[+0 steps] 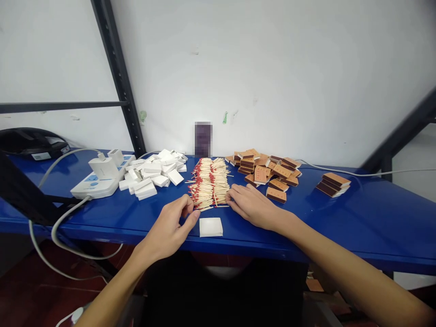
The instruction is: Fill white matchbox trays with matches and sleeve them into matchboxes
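A broad pile of red-tipped matches [211, 179] lies on the blue shelf, with heads mostly to the left and along the middle. My left hand [174, 223] is at the pile's near left corner, fingers curled, thumb apart from them and no object visible in its grasp. Against the near right side of the matches rests my right hand [252, 205], palm down, fingers bent loosely at the match ends; its fingertips are partly hidden. Between my hands, close to the front edge, lies a white matchbox tray [210, 227]. A few loose matches lie just beyond it.
White matchbox trays [155, 170] are heaped at left, beside a power strip [102, 179] with plugged-in chargers. Brown matchbox sleeves [272, 170] are heaped at right; a small stack of matchboxes [334, 184] stands farther right. Cables cross the blue shelf [368, 218]. A dark post [119, 68] rises behind.
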Available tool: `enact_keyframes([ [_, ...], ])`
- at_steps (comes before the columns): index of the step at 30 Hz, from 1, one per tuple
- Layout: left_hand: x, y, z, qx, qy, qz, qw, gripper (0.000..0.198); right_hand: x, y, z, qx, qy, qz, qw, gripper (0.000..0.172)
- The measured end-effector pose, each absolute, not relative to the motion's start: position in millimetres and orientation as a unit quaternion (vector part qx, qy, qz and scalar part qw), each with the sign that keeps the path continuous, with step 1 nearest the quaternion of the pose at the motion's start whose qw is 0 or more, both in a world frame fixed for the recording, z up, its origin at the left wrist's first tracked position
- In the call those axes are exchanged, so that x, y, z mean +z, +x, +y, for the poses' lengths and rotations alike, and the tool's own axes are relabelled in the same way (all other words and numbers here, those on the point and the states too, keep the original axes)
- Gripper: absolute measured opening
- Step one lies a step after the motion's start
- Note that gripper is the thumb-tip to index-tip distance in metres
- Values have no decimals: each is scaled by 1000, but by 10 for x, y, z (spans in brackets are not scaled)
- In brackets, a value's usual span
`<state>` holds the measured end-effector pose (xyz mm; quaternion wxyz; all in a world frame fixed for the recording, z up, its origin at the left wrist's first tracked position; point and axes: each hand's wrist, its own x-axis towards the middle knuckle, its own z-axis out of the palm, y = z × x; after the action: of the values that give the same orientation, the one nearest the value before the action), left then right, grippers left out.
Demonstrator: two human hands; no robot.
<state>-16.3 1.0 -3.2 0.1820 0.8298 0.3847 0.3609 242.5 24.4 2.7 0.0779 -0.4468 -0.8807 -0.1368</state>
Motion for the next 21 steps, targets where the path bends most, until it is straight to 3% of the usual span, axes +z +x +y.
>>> enact_keyframes([
  [12, -51, -215, -8, 415, 790, 375, 252, 29, 29, 2273, 115, -31, -485, -867, 111, 16],
  [21, -94, -226, 3, 403, 784, 397, 255, 39, 95, 2048, 150, -96, -547, -822, 127, 26],
])
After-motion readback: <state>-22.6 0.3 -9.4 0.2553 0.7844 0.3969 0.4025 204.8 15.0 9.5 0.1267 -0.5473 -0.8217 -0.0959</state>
